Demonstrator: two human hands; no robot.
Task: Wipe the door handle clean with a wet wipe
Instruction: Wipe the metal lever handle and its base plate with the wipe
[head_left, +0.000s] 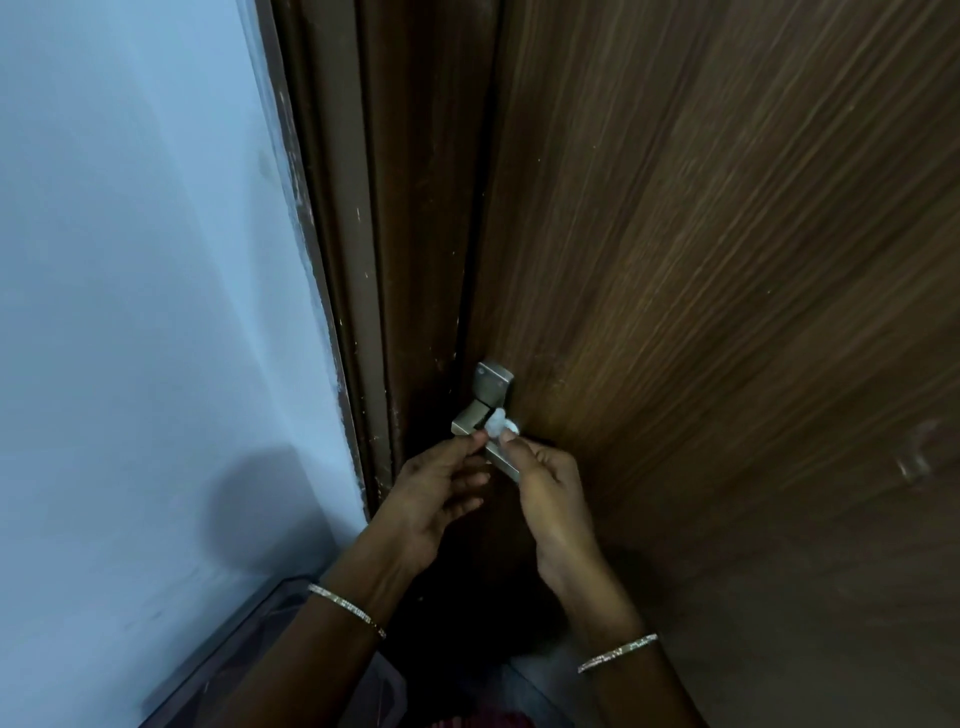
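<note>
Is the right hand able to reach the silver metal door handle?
Probably yes: the right hand, pinching the small white wet wipe, is right at the silver metal door handle, with nothing between.

Both my forearms come up from below and angle in, so the hands almost meet at the fingertips. My left hand (441, 491) has thumb and forefinger pinched, with the other fingers loosely curled underneath. My right hand (550, 499) pinches the same way, both on the little wet wipe (500, 423). There's a thin bangle (345, 608) on each wrist.
</note>
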